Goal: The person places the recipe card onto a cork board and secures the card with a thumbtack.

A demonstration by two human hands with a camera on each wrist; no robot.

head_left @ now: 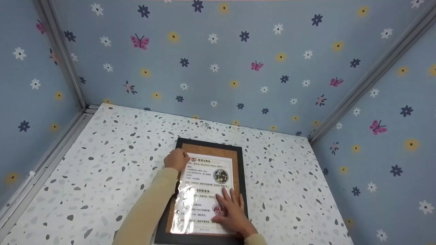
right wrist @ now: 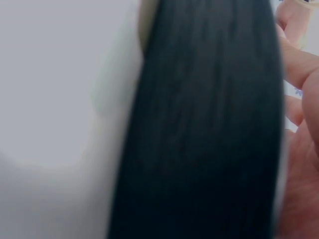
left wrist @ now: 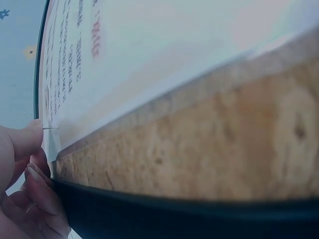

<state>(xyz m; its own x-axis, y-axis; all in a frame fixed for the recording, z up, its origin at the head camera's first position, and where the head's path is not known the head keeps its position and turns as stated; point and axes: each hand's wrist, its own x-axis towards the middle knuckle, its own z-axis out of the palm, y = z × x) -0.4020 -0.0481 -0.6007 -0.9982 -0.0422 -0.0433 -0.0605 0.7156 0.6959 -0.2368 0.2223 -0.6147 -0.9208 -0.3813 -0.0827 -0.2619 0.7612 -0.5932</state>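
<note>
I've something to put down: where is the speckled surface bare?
Broad bare patches: between the left sleeve and left blue panel, and between the black frame and right blue panel. A narrower strip separates frame and back panel. Crowded: the frame's area, with sheet, left hand and right hand.

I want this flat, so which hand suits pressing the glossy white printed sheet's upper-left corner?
Probably the left hand: it seems to pinch the small pale strip on that corner, while the right hand lies spread over the sheet, lower down.
</note>
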